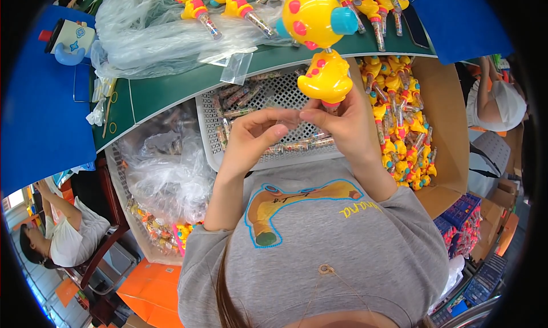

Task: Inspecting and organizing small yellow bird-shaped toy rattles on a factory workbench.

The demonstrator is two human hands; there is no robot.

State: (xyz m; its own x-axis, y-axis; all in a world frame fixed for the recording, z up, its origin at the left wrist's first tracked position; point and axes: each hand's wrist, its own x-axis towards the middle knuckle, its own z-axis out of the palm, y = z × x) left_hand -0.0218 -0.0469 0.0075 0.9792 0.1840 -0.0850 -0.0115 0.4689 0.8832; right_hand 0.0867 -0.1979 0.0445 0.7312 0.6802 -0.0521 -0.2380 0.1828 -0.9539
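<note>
Grey shirt fabric (319, 242) with a cartoon print fills my lower view, nearest the lens, and both forearms rise out of it toward 12 o'clock. At the middle of the view I see the right hand (348, 125) with its fingers (319, 118) pinched shut on the lower neck of a yellow duck toy (325, 77), which stands upright just above the hand, pink spots on its body. The left hand (257, 135) sits just at 9 o'clock of the right, its fingers (279, 115) curled in and meeting the right fingertips under the toy; I cannot tell whether it grips anything of its own. A second, larger yellow toy head (314, 11) with a blue beak hangs at 12 o'clock, touching the top of the held one.

Beneath the hands lies a white perforated basket (208, 139) holding slim candy tubes (237, 97). At 3 o'clock a cardboard box (451, 128) is packed with finished yellow toys (399, 128). At 10 o'clock crumpled clear plastic bags (154, 37) rest on the green surface (165, 91), and another bag (165, 174) lies at 8 o'clock. A seated person (68, 236) shows at 8 o'clock, another person (496, 102) at 3 o'clock.
</note>
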